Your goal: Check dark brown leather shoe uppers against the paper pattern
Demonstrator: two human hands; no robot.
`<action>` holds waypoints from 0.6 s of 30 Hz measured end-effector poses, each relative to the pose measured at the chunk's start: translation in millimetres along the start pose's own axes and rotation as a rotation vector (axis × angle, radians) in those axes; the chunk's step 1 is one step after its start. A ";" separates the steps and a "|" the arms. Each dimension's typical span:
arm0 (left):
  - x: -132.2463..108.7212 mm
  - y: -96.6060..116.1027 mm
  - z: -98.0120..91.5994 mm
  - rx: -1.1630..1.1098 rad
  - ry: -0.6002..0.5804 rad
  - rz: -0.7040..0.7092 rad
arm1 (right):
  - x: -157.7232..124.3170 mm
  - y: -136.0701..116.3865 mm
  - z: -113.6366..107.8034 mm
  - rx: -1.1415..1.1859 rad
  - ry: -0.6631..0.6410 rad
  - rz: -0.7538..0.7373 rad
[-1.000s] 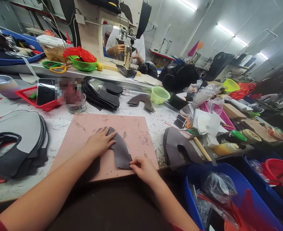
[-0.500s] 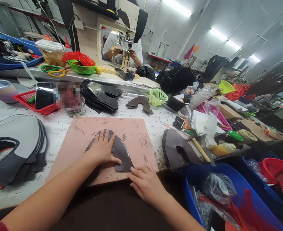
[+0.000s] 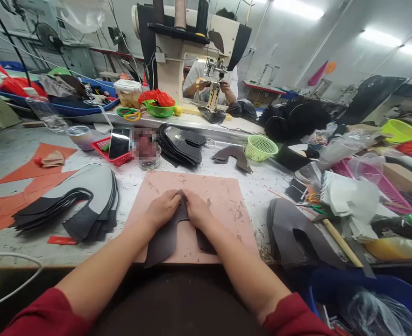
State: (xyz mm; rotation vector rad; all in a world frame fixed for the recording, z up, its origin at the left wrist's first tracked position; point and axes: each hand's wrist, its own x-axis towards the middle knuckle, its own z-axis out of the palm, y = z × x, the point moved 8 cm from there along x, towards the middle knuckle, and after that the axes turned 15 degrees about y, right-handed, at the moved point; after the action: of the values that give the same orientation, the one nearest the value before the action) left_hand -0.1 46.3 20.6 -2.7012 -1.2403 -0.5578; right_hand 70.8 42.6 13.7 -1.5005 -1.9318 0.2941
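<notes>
A dark leather piece [image 3: 164,240] is found at the middle of the pink mat [image 3: 227,200]. Its two legs are run toward 6 o'clock, and the left leg is brought to the mat's near edge. Its top edge is covered by the left hand [image 3: 162,210] and the right hand [image 3: 198,211], which are set touching each other. The fingers of both are curled down on it; whether the edge is pinched or only pressed cannot be told.

Bare mat is left at 12 and 3 o'clock of the hands. At 9 o'clock, just off the mat's left edge, a stack of grey and black pieces [image 3: 94,196] is laid. At 3 o'clock, near the right edge, a grey stack [image 3: 290,228] is seen, with a wooden handle [image 3: 339,238] beside it. At 11 o'clock a glass jar [image 3: 149,156] is stood just beyond the far edge.
</notes>
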 end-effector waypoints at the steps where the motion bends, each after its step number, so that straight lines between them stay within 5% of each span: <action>1: -4.8 3.1 -0.7 0.006 -0.001 -0.002 | -2.0 0.6 7.2 -0.047 -0.014 -0.040; 12: -115.7 28.1 -17.0 -0.141 -0.139 0.152 | -16.5 -8.9 13.0 -0.191 -0.142 -0.136; 18: -139.9 45.8 -41.2 -0.285 0.003 0.300 | -16.6 -24.7 -1.5 -0.175 -0.056 -0.200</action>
State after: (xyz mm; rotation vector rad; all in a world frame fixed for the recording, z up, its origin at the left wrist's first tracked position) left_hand -60.7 -93.4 8.2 -3.0373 -0.7803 -0.7433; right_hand 54.5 19.1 22.3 -1.4047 -2.1803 0.0802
